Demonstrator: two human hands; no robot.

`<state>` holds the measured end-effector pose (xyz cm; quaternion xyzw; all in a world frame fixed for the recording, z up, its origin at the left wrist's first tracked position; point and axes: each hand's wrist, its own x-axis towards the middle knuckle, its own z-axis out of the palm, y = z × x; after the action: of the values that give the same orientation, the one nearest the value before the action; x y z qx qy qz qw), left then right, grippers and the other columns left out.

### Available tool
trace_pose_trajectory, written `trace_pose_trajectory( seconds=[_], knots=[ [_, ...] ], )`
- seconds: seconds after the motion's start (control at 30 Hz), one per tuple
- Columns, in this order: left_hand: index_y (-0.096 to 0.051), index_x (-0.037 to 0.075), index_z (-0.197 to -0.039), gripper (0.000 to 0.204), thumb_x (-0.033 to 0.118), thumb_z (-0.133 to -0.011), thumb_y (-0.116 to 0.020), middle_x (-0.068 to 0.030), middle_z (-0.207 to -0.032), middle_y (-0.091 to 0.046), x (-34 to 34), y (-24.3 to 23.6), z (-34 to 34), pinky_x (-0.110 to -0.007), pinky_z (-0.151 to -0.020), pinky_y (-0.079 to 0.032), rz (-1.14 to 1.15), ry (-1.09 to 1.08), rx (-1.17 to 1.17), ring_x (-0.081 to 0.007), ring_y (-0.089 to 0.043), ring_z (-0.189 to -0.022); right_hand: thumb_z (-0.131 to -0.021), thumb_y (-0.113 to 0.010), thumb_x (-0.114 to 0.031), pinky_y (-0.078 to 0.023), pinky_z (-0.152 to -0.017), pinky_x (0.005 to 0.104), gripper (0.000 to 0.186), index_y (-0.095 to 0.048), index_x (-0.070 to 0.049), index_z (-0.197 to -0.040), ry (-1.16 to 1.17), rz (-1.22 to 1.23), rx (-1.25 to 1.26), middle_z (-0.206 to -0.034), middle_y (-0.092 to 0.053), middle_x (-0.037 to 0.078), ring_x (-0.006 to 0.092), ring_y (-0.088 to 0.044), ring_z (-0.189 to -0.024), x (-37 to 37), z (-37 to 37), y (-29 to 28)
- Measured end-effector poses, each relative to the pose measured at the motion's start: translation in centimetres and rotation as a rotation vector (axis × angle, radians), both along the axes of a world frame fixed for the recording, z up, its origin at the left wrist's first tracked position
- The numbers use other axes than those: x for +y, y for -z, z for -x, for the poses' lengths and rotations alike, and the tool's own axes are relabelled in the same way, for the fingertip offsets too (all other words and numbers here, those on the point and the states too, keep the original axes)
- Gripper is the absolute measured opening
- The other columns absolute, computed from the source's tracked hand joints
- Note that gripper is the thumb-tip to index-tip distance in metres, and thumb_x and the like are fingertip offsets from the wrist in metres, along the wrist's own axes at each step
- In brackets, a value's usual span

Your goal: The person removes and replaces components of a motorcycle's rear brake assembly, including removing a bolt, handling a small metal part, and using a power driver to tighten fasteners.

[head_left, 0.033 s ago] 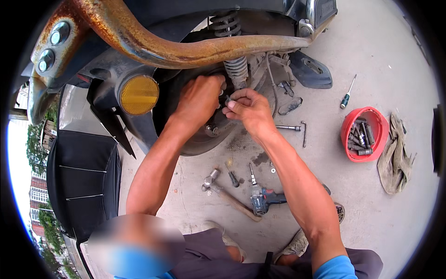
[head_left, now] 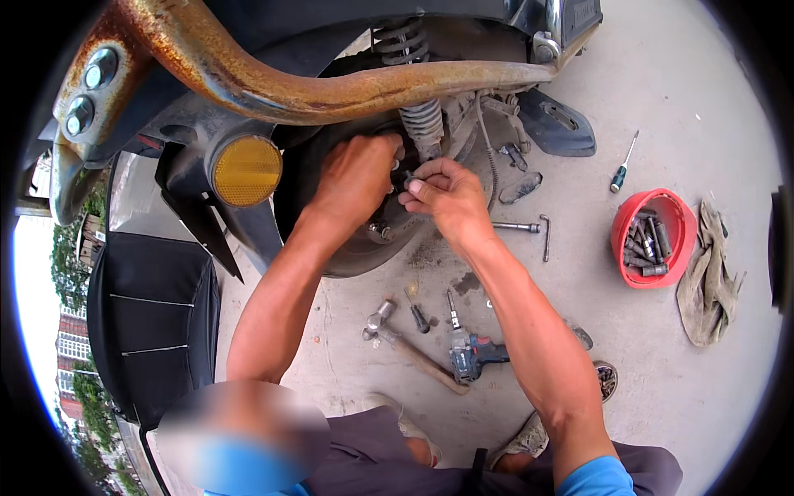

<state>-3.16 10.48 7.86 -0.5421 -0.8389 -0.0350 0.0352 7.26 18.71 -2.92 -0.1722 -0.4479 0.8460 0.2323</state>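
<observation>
Both of my hands reach under a rusty bent metal bar (head_left: 331, 97) to the hub area of a scooter's wheel (head_left: 351, 264). My left hand (head_left: 356, 174) is closed by the hub, its fingertips curled away from view, and what they grip is hidden. Just right of it, my right hand (head_left: 451, 197) pinches a small dark metal part (head_left: 409, 180) between thumb and fingers; its exact kind is too small to make out. Directly above the right hand stands the coil-spring shock absorber (head_left: 423, 124). An amber round reflector (head_left: 248, 171) sits left of my left hand.
On the ground lie a hammer (head_left: 413, 351), a cordless drill (head_left: 470, 355), small screwdrivers (head_left: 619, 178) and a socket wrench (head_left: 517, 226). A red bowl-shaped container (head_left: 685, 240) holds several sockets beside a grey cloth (head_left: 710, 277). At left stands a black box-like cover (head_left: 149, 318).
The view has shifted slightly, so the ground items appear a little farther right. Both hands keep their places at the hub.
</observation>
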Motion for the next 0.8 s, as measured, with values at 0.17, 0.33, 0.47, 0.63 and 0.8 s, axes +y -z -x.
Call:
trace_pose_trajectory(
  seconds=[0.17,0.33,0.47,0.63,0.8],
  knots=[
    [-0.069,0.003,-0.098,0.011,0.008,-0.089,-0.066,-0.0236,-0.089,-0.069,-0.5,0.1,-0.1,-0.052,-0.077,-0.051,0.028,-0.053,0.071,-0.0439,-0.066,-0.089,-0.093,-0.059,0.006,-0.058,-0.065,0.0285,0.01,-0.059,0.008,-0.104,0.003,-0.001,-0.008,-0.088,-0.068,0.013,0.0195,-0.071,-0.075,-1.1,-0.2,1.2],
    [-0.07,0.004,-0.098,0.011,0.01,-0.089,-0.067,-0.0227,-0.09,-0.069,-0.1,-0.2,-0.4,-0.051,-0.077,-0.052,0.051,-0.093,0.083,-0.0434,-0.066,-0.089,-0.095,-0.058,0.004,-0.057,-0.066,0.0279,0.008,-0.061,0.006,-0.102,-0.027,-0.073,-0.049,-0.09,-0.069,0.013,0.0188,-0.071,-0.078,-1.1,-0.3,0.6],
    [-0.071,0.005,-0.098,0.011,0.009,-0.089,-0.067,-0.0216,-0.091,-0.07,0.3,-0.8,-0.9,-0.049,-0.078,-0.052,0.127,-0.11,0.052,-0.0427,-0.066,-0.09,-0.095,-0.058,0.004,-0.056,-0.065,0.0273,0.01,-0.062,0.006,-0.104,0.001,-0.068,-0.048,-0.09,-0.069,0.013,0.018,-0.07,-0.077,-1.1,-0.4,0.8],
    [-0.073,0.005,-0.1,0.013,0.008,-0.088,-0.067,-0.0214,-0.092,-0.07,0.1,-0.7,-0.7,-0.048,-0.078,-0.052,0.135,-0.1,0.064,-0.0421,-0.067,-0.091,-0.094,-0.06,0.003,-0.055,-0.062,0.027,0.012,-0.063,0.006,-0.105,0.028,-0.098,-0.029,-0.089,-0.069,0.012,0.0168,-0.069,-0.074,-1.4,-0.3,0.9],
    [-0.074,0.004,-0.099,0.015,0.003,-0.087,-0.066,-0.0226,-0.092,-0.07,0.1,-1.1,-0.7,-0.047,-0.078,-0.052,0.154,-0.051,0.005,-0.0423,-0.067,-0.092,-0.093,-0.06,0.004,-0.054,-0.059,0.0278,0.012,-0.064,0.006,-0.104,0.021,-0.133,-0.052,-0.083,-0.07,0.012,0.0162,-0.069,-0.068,-1.3,0.0,1.3]
  ],
)
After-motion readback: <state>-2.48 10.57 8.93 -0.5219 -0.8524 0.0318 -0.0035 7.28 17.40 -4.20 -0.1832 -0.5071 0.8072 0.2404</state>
